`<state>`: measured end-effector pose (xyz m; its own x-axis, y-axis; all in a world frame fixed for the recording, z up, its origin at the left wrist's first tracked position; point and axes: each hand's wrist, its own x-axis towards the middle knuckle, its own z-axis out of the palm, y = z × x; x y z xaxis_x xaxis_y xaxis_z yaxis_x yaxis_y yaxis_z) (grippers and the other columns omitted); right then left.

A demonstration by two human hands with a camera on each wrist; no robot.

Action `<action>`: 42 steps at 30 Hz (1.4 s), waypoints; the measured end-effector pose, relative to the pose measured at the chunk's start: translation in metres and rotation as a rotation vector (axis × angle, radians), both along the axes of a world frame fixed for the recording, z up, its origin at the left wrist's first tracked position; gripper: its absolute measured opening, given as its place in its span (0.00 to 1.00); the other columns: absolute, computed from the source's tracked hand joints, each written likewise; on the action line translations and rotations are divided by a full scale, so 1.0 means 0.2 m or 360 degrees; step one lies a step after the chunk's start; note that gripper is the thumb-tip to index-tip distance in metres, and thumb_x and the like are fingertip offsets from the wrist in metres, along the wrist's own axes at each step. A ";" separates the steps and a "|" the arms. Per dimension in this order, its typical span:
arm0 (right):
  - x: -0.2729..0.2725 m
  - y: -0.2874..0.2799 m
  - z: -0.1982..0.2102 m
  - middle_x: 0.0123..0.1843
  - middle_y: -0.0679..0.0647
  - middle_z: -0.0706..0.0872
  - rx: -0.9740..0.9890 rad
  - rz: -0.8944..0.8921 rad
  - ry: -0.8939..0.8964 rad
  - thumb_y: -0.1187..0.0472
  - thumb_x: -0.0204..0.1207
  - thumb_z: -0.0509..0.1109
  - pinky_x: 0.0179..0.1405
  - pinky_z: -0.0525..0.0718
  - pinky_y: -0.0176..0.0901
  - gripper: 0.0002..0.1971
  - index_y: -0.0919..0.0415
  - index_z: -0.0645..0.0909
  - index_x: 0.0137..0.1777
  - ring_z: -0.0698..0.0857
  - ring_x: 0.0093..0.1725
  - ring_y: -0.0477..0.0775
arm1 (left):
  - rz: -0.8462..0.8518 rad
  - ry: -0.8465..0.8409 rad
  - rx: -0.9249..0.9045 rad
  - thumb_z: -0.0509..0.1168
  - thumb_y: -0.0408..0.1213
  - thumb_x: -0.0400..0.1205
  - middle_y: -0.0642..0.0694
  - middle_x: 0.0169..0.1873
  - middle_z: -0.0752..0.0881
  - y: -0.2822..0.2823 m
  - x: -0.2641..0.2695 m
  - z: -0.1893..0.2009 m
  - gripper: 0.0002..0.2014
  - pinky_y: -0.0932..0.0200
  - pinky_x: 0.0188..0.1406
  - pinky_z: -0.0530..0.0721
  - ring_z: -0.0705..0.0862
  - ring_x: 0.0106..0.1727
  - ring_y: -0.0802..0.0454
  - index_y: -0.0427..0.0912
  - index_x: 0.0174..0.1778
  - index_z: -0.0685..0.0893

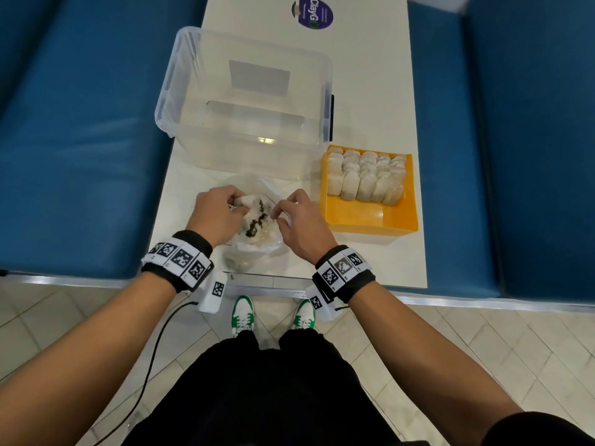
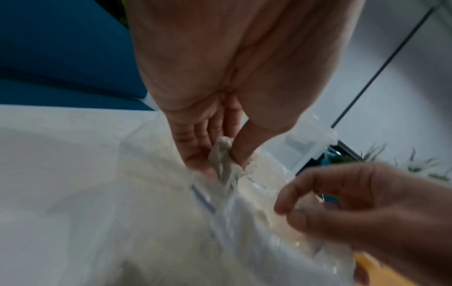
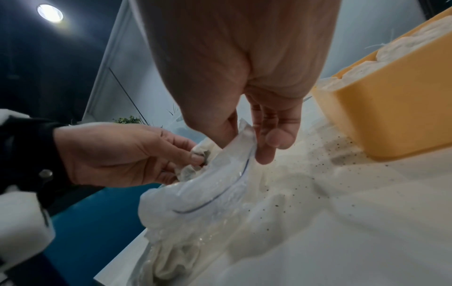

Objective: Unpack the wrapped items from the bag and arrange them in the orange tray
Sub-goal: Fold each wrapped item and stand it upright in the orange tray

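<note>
A clear plastic zip bag (image 1: 257, 233) lies on the white table near its front edge, with dark crumbs and pale wrapped items inside. My left hand (image 1: 222, 204) pinches one white wrapped item (image 1: 246, 200) at the bag's mouth; thumb and fingers grip the wrapped item (image 2: 223, 160) in the left wrist view. My right hand (image 1: 297, 214) pinches the bag's rim (image 3: 244, 139) and holds it open. The orange tray (image 1: 370, 214) sits to the right, with several rows of wrapped items (image 1: 367, 175) filling its far half.
A large clear plastic bin (image 1: 244, 101) stands behind the bag. Blue padded benches (image 1: 80, 140) flank the narrow table on both sides. Dark specks (image 3: 325, 160) are scattered on the table beside the tray. The tray's near half is bare.
</note>
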<state>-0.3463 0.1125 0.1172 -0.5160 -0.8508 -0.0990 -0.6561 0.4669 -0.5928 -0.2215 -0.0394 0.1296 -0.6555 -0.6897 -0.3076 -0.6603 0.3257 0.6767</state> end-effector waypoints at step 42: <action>0.09 -0.04 0.07 0.63 0.58 0.76 0.0187 -0.0108 -0.0120 0.74 0.73 0.64 0.51 0.79 0.47 0.24 0.52 0.83 0.65 0.80 0.56 0.60 | -0.0120 -0.0371 0.0094 0.75 0.29 0.79 0.39 0.71 0.84 0.07 -0.02 -0.07 0.17 0.60 0.60 0.79 0.84 0.69 0.42 0.40 0.65 0.87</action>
